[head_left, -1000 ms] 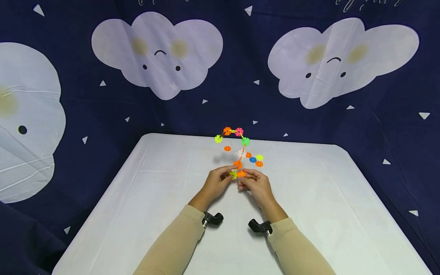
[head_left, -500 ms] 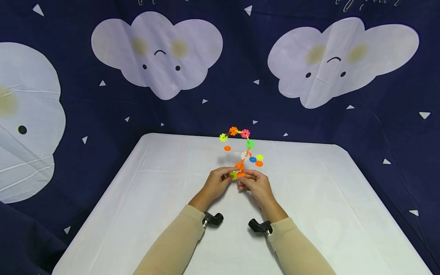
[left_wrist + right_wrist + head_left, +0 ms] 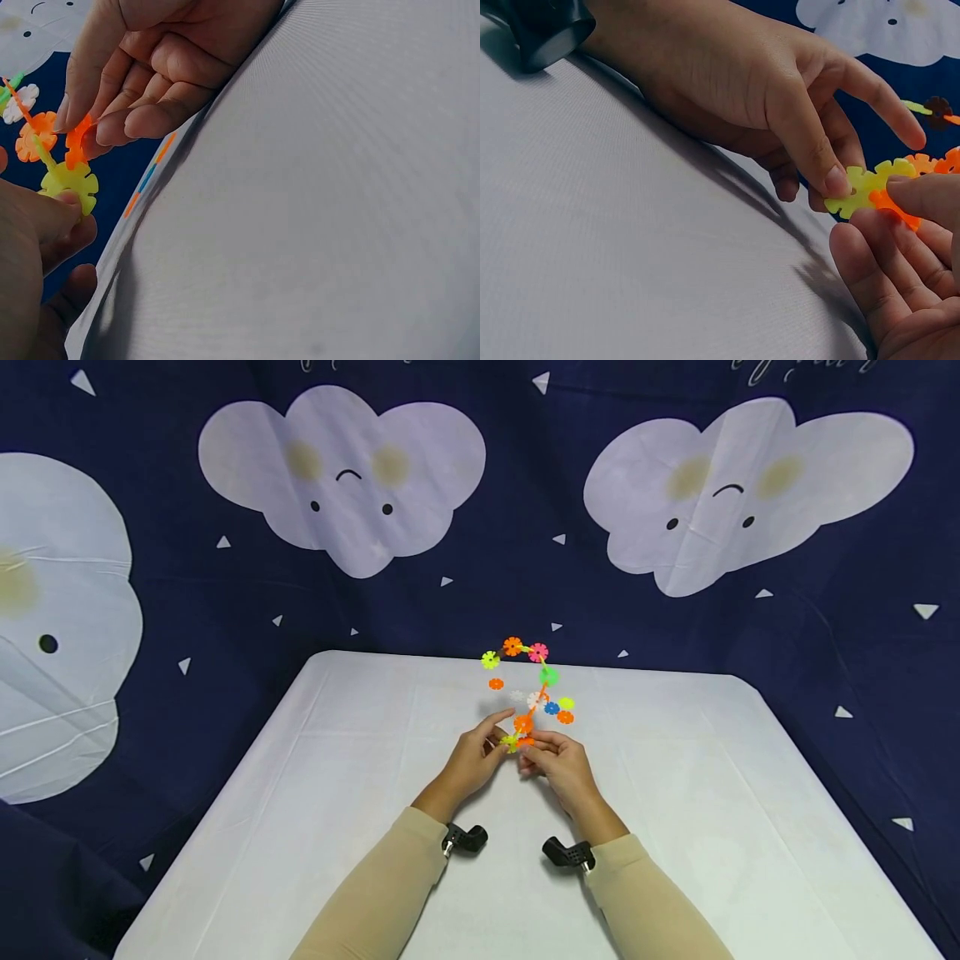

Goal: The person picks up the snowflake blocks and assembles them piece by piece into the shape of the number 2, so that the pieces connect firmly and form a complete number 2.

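A chain of flower-shaped plastic snowflake discs rises from between my hands and curves at the top. Its discs include a pink one [image 3: 538,652], a green one [image 3: 550,677] and an orange one [image 3: 522,724]. My left hand [image 3: 470,757] pinches the yellow disc [image 3: 71,184] at the chain's near end between thumb and a finger, its index finger raised off the chain. My right hand [image 3: 558,764] pinches another orange disc [image 3: 889,206] between thumb and fingertips. This disc meets the yellow disc's edge; whether they interlock I cannot tell.
Loose discs lie on the white table [image 3: 360,777] beyond the hands: an orange disc [image 3: 497,684] at left, and a blue disc [image 3: 552,708], a yellow disc [image 3: 567,703] and an orange disc [image 3: 566,717] at right. A dark blue cloud-print cloth [image 3: 525,602] hangs behind.
The chain's upper part has swung to the right. My left index finger has lifted off the chain. The orange disc in my right hand has tilted flatter, while both wrists stay in place.
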The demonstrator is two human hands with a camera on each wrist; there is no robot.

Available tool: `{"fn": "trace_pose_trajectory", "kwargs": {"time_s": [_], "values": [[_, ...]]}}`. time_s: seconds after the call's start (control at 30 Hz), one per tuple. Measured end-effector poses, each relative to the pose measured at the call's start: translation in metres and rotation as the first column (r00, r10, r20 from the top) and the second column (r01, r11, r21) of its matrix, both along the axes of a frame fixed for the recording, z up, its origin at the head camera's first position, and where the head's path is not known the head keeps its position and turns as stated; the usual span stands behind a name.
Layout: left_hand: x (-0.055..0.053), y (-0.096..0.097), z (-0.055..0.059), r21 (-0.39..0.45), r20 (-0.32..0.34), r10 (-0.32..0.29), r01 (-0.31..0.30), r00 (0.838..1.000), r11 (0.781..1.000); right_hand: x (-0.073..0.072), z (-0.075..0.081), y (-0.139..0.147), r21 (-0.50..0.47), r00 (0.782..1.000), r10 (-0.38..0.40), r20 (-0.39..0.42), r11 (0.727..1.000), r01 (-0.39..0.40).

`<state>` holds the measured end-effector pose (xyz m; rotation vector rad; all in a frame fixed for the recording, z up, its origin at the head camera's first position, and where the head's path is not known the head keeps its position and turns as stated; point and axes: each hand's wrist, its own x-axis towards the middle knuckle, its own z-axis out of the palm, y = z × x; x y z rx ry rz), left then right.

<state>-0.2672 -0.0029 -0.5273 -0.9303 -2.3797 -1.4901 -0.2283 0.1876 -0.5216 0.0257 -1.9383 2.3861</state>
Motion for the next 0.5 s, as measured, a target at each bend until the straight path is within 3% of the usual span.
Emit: {"fn": "trace_pose_trajectory", "kwargs": {"time_s": [0.5], "values": [[-0.0002,-0.0009,-0.0003,0.017,-0.01,-0.006,0.006,1.0,1.0,0.0006,0.0007,-0.0006,-0.027,1.0,0.027,-0.008,0.999,-0.027]]}}
